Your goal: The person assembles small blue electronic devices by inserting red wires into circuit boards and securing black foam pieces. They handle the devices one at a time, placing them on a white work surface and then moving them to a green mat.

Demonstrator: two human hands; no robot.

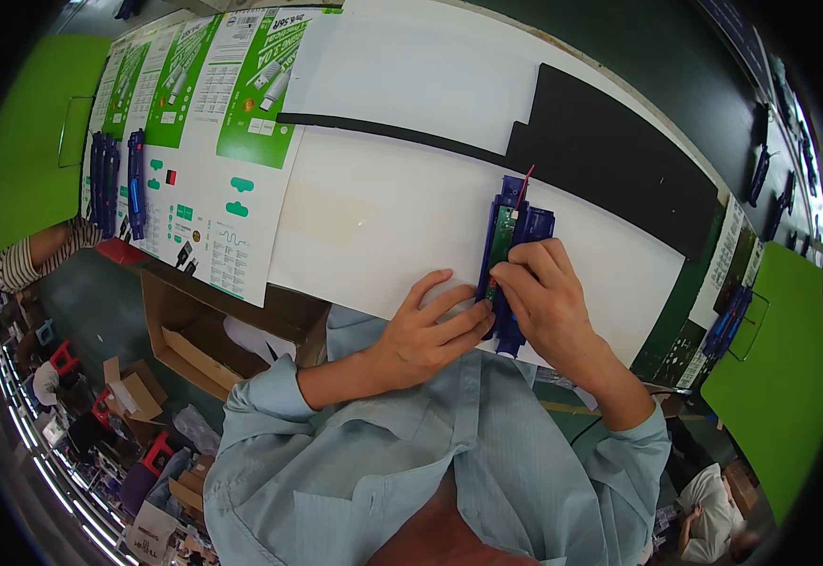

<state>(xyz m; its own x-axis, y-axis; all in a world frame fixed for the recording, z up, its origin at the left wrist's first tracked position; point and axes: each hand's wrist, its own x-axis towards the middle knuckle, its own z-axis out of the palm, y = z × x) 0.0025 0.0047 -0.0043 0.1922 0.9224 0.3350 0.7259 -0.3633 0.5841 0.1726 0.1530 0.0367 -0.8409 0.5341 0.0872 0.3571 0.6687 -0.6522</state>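
A long dark-blue plastic housing (513, 184) lies on the white work surface in front of me. A narrow green circuit board (501, 236) sits along it, and a thin red wire (526, 185) sticks up at its far end. Beside it on the right is another blue plastic part (537, 224), partly covered by my fingers. My left hand (435, 325) steadies the housing from the left, fingertips on its near half. Over the board, my right hand (551, 300) is closed in a pinch; what lies between the fingertips is too small to make out.
Black sheet (609, 141) covers the far right of the table. Several blue housings (136, 184) rest on printed green-and-white card (208, 189) at left; more (730, 321) lie at right. Green boards (24, 151) flank both ends. An open cardboard box (199, 340) stands below the left edge.
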